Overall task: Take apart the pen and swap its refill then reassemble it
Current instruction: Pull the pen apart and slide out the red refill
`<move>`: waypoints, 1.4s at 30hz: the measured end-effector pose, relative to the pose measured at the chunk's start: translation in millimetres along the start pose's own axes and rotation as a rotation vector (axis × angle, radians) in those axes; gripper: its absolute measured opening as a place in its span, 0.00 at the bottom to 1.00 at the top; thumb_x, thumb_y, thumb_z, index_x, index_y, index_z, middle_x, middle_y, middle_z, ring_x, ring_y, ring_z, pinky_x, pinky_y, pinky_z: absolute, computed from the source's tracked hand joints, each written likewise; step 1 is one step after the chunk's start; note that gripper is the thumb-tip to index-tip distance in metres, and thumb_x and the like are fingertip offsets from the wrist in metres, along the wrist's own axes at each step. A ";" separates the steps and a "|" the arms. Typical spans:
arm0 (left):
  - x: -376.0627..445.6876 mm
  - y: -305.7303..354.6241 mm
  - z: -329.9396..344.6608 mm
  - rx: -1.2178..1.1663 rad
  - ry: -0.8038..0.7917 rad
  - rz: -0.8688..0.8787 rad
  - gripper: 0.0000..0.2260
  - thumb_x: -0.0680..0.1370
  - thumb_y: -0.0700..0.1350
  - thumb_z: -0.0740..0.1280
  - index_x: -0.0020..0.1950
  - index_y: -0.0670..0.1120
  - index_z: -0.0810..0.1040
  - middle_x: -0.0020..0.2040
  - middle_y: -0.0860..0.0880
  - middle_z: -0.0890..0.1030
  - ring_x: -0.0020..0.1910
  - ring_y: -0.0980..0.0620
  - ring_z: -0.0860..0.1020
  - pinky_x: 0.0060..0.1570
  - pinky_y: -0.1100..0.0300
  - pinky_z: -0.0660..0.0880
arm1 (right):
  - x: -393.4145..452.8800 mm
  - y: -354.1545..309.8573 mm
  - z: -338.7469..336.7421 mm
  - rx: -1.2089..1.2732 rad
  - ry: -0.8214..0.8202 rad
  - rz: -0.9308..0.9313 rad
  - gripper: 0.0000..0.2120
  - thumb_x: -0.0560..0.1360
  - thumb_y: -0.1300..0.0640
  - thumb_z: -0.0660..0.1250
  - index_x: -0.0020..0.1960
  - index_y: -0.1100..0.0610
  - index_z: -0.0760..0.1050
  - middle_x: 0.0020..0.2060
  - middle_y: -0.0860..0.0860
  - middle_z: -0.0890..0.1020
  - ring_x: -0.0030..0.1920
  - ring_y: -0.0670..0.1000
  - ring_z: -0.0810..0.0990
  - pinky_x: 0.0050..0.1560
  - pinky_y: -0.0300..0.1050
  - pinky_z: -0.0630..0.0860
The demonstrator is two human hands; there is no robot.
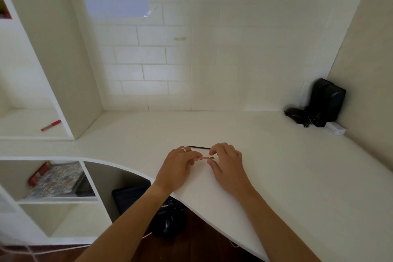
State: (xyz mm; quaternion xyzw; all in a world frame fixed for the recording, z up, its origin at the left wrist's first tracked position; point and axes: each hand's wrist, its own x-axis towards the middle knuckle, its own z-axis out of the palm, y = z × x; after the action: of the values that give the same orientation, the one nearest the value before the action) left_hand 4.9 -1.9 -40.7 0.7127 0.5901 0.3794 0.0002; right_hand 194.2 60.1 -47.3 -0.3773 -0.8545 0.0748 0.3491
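A thin pink pen [205,158] lies level between my two hands just above the white desk [276,176]. My left hand [177,166], with a ring on one finger, grips its left end. My right hand [226,165] pinches the pointed tip end on the right. Behind the hands a thin black refill [197,147] lies flat on the desk, partly hidden by my fingers.
A black speaker [326,102] with cables and a small white box [335,128] sit in the back right corner. A red marker [51,125] lies on the left shelf. Lower cubbies hold books [57,181]. The desk's curved front edge runs under my forearms.
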 end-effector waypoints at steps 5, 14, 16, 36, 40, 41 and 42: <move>-0.2 0.9 0.0 -0.008 -0.016 -0.010 0.18 0.76 0.38 0.57 0.53 0.48 0.85 0.40 0.52 0.81 0.39 0.53 0.77 0.42 0.52 0.77 | 0.2 -0.7 0.9 -0.041 -0.002 0.013 0.13 0.80 0.48 0.54 0.50 0.50 0.76 0.49 0.44 0.76 0.50 0.47 0.73 0.52 0.45 0.66; -0.3 1.3 -0.7 -0.010 -0.030 -0.015 0.18 0.76 0.39 0.57 0.54 0.49 0.85 0.40 0.52 0.81 0.40 0.54 0.77 0.43 0.53 0.77 | 0.7 -1.2 -0.1 -0.008 0.000 0.003 0.13 0.80 0.49 0.54 0.49 0.52 0.76 0.51 0.44 0.76 0.49 0.46 0.71 0.50 0.44 0.67; -0.2 1.5 -0.6 -0.010 -0.033 -0.019 0.18 0.76 0.39 0.57 0.53 0.49 0.85 0.40 0.52 0.81 0.40 0.53 0.77 0.43 0.52 0.76 | 0.2 -0.7 -1.2 0.001 -0.012 -0.021 0.07 0.79 0.52 0.58 0.50 0.51 0.75 0.51 0.44 0.75 0.49 0.45 0.70 0.50 0.43 0.66; 0.0 1.9 -1.0 -0.010 -0.017 -0.025 0.16 0.77 0.37 0.58 0.53 0.48 0.84 0.40 0.52 0.80 0.40 0.53 0.76 0.42 0.52 0.76 | 0.3 0.4 -1.8 0.048 -0.004 0.000 0.05 0.78 0.54 0.62 0.52 0.50 0.75 0.50 0.43 0.77 0.49 0.45 0.72 0.51 0.44 0.68; 0.1 2.4 -1.3 -0.007 -0.015 -0.024 0.16 0.77 0.35 0.60 0.53 0.49 0.84 0.40 0.52 0.80 0.41 0.53 0.76 0.42 0.53 0.76 | 0.7 -2.0 -2.4 0.051 0.000 0.030 0.12 0.79 0.47 0.57 0.52 0.50 0.77 0.47 0.44 0.79 0.49 0.47 0.74 0.51 0.44 0.67; 0.0 2.1 -1.1 -0.007 -0.017 -0.021 0.16 0.77 0.35 0.60 0.53 0.49 0.84 0.40 0.52 0.80 0.41 0.53 0.76 0.42 0.53 0.76 | 1.0 -1.3 -2.3 0.041 0.002 0.026 0.13 0.80 0.47 0.55 0.50 0.51 0.77 0.45 0.44 0.78 0.47 0.47 0.74 0.49 0.43 0.66; 0.0 2.2 -0.9 -0.007 -0.019 -0.021 0.16 0.77 0.36 0.59 0.53 0.49 0.84 0.41 0.52 0.80 0.41 0.53 0.76 0.42 0.53 0.76 | 1.1 -1.5 -3.0 0.034 0.001 0.022 0.12 0.80 0.49 0.56 0.48 0.51 0.77 0.43 0.44 0.78 0.45 0.47 0.74 0.48 0.43 0.66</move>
State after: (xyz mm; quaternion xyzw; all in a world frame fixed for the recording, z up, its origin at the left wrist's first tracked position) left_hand 6.3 -2.9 -39.0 0.7100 0.5960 0.3748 0.0123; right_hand 194.8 59.4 -43.9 -0.3806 -0.8487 0.0929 0.3552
